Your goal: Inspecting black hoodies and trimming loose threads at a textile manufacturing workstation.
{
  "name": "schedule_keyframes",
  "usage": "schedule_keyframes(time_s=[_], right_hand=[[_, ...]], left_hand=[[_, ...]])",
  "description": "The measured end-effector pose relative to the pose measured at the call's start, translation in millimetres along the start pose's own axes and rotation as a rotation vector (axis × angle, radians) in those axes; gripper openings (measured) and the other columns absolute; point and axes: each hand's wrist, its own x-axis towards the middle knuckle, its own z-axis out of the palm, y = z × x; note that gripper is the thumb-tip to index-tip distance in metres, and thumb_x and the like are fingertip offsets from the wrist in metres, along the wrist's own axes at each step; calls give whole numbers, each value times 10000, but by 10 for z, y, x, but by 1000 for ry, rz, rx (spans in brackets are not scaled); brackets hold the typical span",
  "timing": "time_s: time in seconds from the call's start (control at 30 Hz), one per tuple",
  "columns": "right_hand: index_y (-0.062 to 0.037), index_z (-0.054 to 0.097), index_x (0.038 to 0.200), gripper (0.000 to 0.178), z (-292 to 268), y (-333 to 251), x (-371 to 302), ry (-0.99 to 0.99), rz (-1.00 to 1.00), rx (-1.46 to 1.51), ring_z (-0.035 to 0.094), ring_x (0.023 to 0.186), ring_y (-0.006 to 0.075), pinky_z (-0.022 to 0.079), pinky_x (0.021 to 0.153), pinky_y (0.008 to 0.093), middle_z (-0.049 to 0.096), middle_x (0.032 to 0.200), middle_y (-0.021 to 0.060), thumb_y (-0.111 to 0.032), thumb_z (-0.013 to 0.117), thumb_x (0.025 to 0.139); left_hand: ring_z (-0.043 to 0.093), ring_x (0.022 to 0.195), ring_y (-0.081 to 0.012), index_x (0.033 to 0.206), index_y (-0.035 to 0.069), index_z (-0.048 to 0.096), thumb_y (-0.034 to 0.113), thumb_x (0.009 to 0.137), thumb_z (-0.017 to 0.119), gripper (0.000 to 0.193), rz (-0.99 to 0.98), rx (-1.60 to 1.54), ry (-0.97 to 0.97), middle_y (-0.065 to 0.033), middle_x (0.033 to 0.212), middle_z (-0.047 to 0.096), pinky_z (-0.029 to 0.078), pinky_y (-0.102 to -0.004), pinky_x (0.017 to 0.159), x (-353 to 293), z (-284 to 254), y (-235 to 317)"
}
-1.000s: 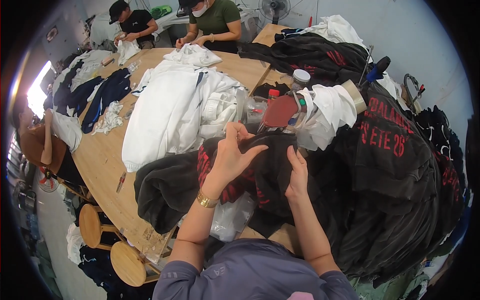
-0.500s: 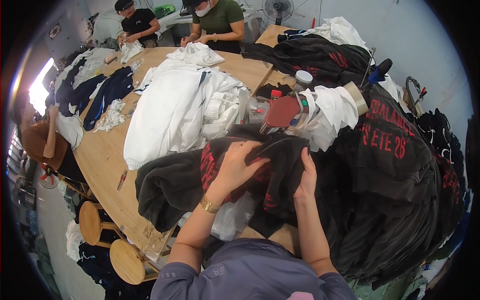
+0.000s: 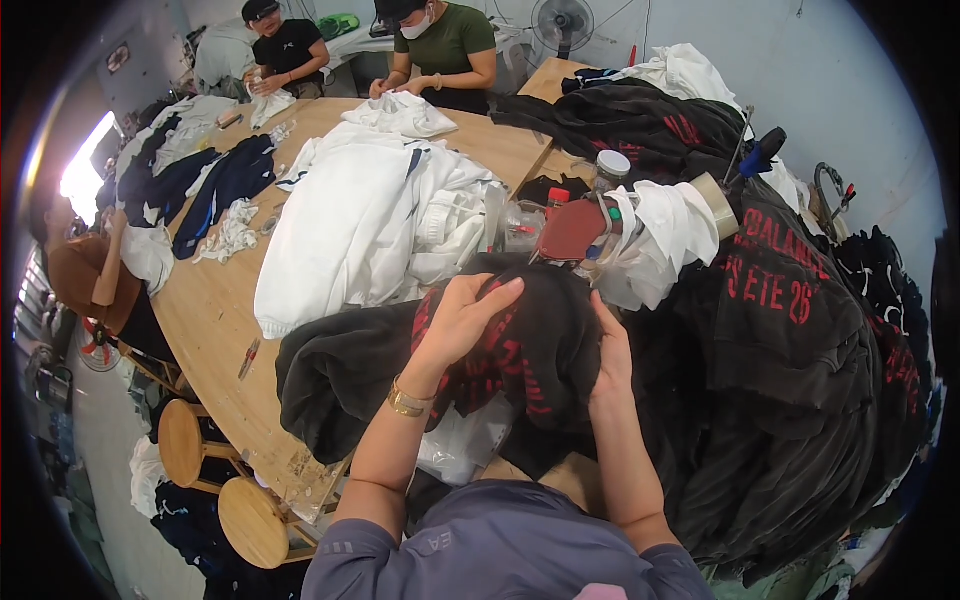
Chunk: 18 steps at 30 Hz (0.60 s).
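A black garment (image 3: 555, 335) of thick, washed-looking cloth with red printed lettering is bunched up in front of me. My left hand (image 3: 462, 318) closes on its left upper part, thumb on top of the cloth and the other fingers mostly hidden behind. My right hand (image 3: 612, 350) holds the garment's right edge, with its fingers partly out of sight. Between the hands the cloth bulges upward, and the rest of it spreads left over the table edge. Just beyond it lies a dark red flat pad (image 3: 572, 232) beside a bundle of white cloth pieces (image 3: 665, 225).
White garments (image 3: 340, 225) are heaped on the wooden table (image 3: 205, 310). Black garments with red print (image 3: 780, 350) pile up at my right. A jar with a white lid (image 3: 611, 168) and a small snipping tool (image 3: 249, 358) lie about. Wooden stools (image 3: 255, 522) stand lower left. Several people work around the table.
The garment's upper edge, where a seam or zip-like line showed, has been turned over, and its red print now faces me more. My left thumb has come down onto the cloth.
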Motion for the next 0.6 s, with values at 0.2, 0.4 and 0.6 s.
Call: schedule_keyframes(time_s=[0.2,0.4,0.6], right_hand=[[50,535,1194,392,-123,-131,-64,-86,51,112,597,1071,315,475,954,422,586,1186,217,-260,491,958],[38,569,1155,336,-207,-152,-157,6,-247,-122,625,1013,278,500,913,390,626,1115,180,-224,492,959],[46,622,1070,245,-303,-91,-242,6,-497,-570,651,900,170,509,835,283,673,996,101,-106,535,898]], left_hand=[[491,665,4,872,-33,631,240,917,598,279,-104,27,-43,39,778,612,402,-173,571,147,86,-30],[526,661,-37,972,-8,621,177,881,640,207,61,378,-208,30,793,612,436,-197,599,87,91,-117],[571,834,-66,1096,-6,574,78,809,708,327,274,368,-176,-40,914,629,463,-222,755,-128,190,-97]])
